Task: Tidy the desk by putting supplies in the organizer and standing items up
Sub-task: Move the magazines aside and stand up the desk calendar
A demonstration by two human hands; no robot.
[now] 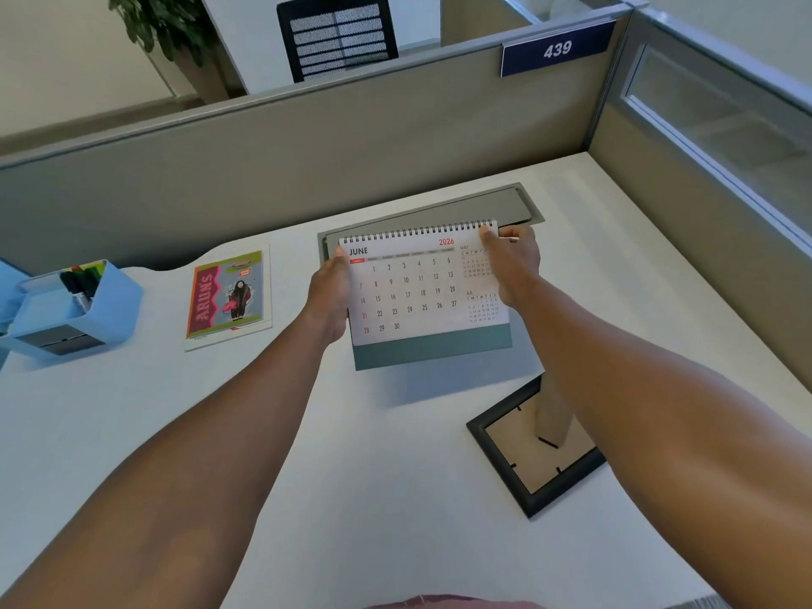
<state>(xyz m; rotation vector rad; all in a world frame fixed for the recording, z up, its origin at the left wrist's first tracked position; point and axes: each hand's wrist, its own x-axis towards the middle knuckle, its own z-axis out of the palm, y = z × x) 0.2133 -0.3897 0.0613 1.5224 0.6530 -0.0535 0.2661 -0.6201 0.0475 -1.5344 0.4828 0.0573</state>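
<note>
So over at the far left we've got the blue organizer (70, 307) with markers already poking out of its top slot, which makes sense since that's where the supplies are meant to end up; just to its right a colourful booklet (229, 297) lies flat on the counter (395, 498), and our guess is it's one of the items waiting to be stood up; then comes the main event, the desk calendar (424, 287), open on June and sitting in the middle toward the back, right in front of the grey cable hatch (505, 208); we're holding it from both sides, probably so the tent base spreads evenly and it stays upright facing us; our left hand (329, 296) has its fingers curled round the left edge of the page with the thumb on the front near the top corner; our right hand (512, 265) pinches the top right corner by the spiral binding, thumb in front and fingers wrapped behind; both arms are stretched well forward and angled in toward each other; whether the base is fully settled on the counter we can't tell; at the near right a black picture frame (534, 459) lies face down, stand flap showing, partly under our right forearm, so likely next to be propped up.
</note>
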